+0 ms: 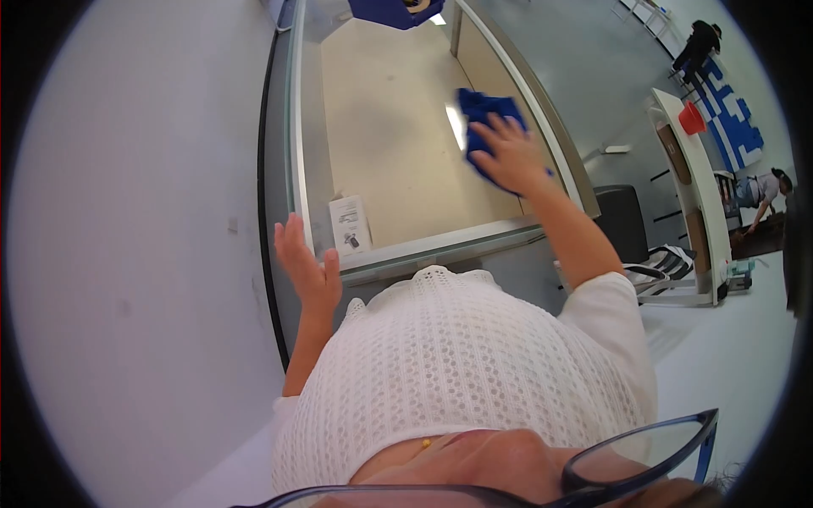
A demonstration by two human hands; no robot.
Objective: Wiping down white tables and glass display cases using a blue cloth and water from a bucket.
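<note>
A glass-topped display case (387, 146) with a pale metal frame stands before me. My right hand (511, 155) lies with spread fingers over a blue cloth (486, 111) on the right part of the glass top. The cloth is crumpled and partly hidden under the palm. My left hand (308, 270) is raised at the near left corner of the case, thumb apart from the fingers, holding nothing. Whether it touches the frame, I cannot tell. Close by it, a small white box (349, 223) with print shows through the glass.
At the far end sits a blue container (397, 13) with a tape roll (418, 5). A white wall (140, 222) runs along the left. To the right are a black chair (621, 219), a white table (698, 190), a red bucket (692, 118) and two other people (698, 47).
</note>
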